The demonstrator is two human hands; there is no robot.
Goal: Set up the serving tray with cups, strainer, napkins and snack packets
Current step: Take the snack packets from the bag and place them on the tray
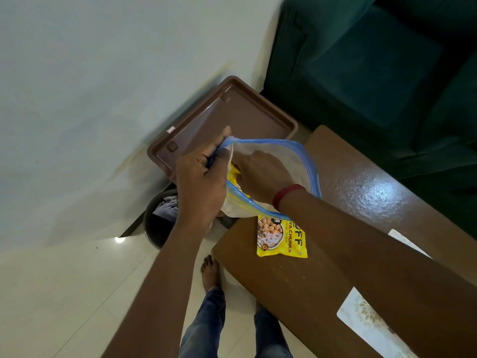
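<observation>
A clear zip bag (291, 161) with a blue rim is held open above the wooden table's corner. My left hand (200, 177) grips the bag's near rim. My right hand (258, 173) reaches down inside it, where a yellow packet (235, 173) shows; its fingers are hidden by the bag, so its hold cannot be told. Another yellow snack packet (282, 237) marked "chunks" lies flat on the table under the bag. A brown serving tray (232, 112) with nothing visible on it sits just beyond my hands.
The brown wooden table (361, 182) runs to the right, with white patterned mats (361, 316) near its front edge. A dark green sofa (374, 60) stands behind. A dark round bin (157, 223) sits on the tiled floor below the tray, near my bare foot (210, 272).
</observation>
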